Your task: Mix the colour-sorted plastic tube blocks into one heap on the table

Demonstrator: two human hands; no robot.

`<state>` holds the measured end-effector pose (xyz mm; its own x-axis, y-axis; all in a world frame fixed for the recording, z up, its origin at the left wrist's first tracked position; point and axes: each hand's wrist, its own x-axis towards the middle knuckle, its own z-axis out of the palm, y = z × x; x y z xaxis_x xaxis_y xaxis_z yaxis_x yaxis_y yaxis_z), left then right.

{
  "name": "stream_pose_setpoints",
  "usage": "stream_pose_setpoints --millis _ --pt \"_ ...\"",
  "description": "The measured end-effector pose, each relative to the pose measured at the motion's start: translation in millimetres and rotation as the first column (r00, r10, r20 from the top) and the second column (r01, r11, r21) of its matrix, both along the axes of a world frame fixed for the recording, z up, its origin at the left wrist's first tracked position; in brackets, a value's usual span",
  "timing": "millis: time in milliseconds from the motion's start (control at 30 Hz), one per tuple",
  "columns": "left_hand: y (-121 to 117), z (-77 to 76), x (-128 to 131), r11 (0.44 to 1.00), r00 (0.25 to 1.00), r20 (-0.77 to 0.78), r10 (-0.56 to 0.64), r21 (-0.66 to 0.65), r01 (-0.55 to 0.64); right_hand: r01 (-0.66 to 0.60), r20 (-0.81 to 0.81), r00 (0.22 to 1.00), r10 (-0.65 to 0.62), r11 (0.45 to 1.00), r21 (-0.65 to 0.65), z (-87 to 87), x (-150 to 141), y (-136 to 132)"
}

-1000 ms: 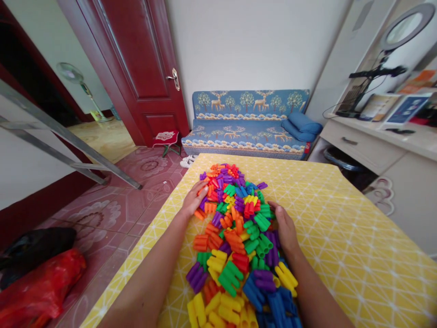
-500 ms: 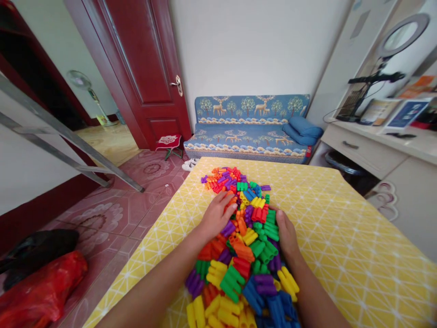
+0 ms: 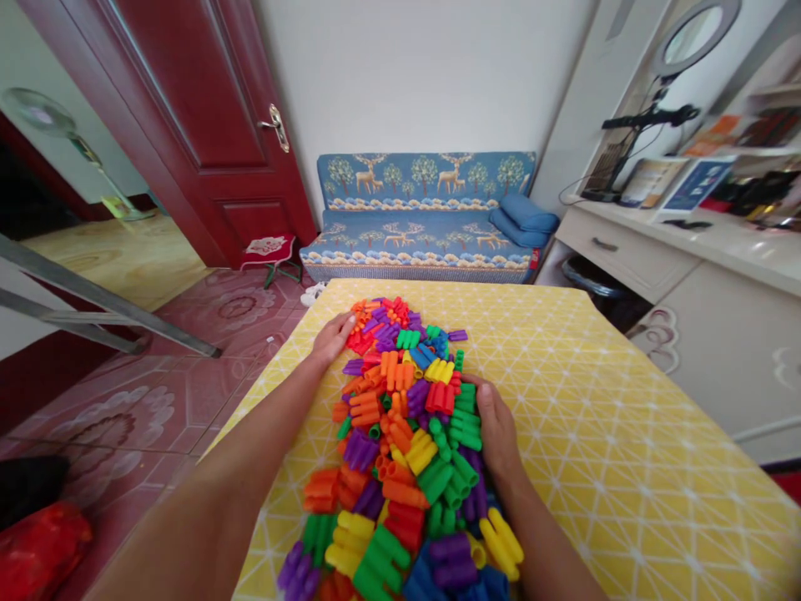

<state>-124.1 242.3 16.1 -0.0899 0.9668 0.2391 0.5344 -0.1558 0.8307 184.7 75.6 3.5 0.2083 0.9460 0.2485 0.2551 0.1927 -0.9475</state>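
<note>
A long pile of plastic building blocks [image 3: 400, 377], each made of joined tubes in orange, red, purple, green, yellow and blue, runs down the table. My left hand [image 3: 334, 338] lies at the pile's far left edge, its fingers stretched out against the red and orange blocks [image 3: 361, 340]. On the right side of the pile, my right hand [image 3: 499, 426] rests on edge beside the green blocks [image 3: 466, 417]. Its thumb points up, and its other fingers reach along the blocks, partly hidden. Neither hand grips a block.
A yellow cloth with white lines covers the table [image 3: 601, 401]. Behind it stands a blue patterned sofa [image 3: 413, 221]. To the right is a white cabinet [image 3: 663, 250] with a ring light [image 3: 694, 37]. A metal ladder [image 3: 118, 305] and red bag [image 3: 41, 547] are at left.
My left hand has moved from above the middle of the pile outward to its far left edge. My right hand stays by the green blocks. The view has turned slightly right.
</note>
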Motion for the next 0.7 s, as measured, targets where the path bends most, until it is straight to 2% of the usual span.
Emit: stream_pose_setpoints --millis 67,167,300,367,433,467,500,600,633,700 --pt "-6 -6.8 8 0.996 0.995 0.044 -0.084 -0.016 0.085 0.010 0.009 1.000 -0.010 1.000 -0.002 0.8 -1 0" --pt "-27 -2.7 19 0.978 0.972 0.109 -0.206 -0.007 0.208 0.030 0.027 0.999 -0.029 0.999 -0.019 0.5 -1 0" --pt "-62 24.0 29 0.921 0.898 0.204 -0.390 0.080 0.382 0.035 0.021 0.999 -0.035 0.999 -0.022 0.8 -2 -1" --pt "-74 41.4 35 0.859 0.838 0.191 -0.512 0.102 0.502 0.029 0.016 0.999 -0.029 0.999 -0.022 2.1 -2 -1" --pt "-74 55.6 43 0.814 0.803 0.134 -0.581 0.086 0.575 0.026 0.016 1.000 -0.025 0.999 -0.028 3.6 -2 -2" --pt "-68 60.2 47 0.822 0.815 0.106 -0.569 0.092 0.562 0.026 0.013 1.000 -0.025 0.999 -0.031 4.0 -2 -3" --pt "-58 62.6 50 0.855 0.854 0.075 -0.515 0.111 0.506 0.026 0.009 1.000 -0.025 0.999 -0.033 4.0 -2 -3" --pt "-10 57.4 56 0.968 0.987 -0.013 -0.161 0.194 0.160 0.031 0.006 0.999 -0.031 0.999 -0.025 2.3 -1 -2" --pt "9 52.9 56 0.978 0.994 -0.030 -0.101 0.182 0.105 0.034 0.007 0.999 -0.033 0.999 -0.021 1.5 -1 -1" --pt "43 42.5 56 0.989 0.997 -0.057 -0.057 0.130 0.064 0.036 0.006 0.999 -0.036 0.999 -0.023 0.5 -1 -1"
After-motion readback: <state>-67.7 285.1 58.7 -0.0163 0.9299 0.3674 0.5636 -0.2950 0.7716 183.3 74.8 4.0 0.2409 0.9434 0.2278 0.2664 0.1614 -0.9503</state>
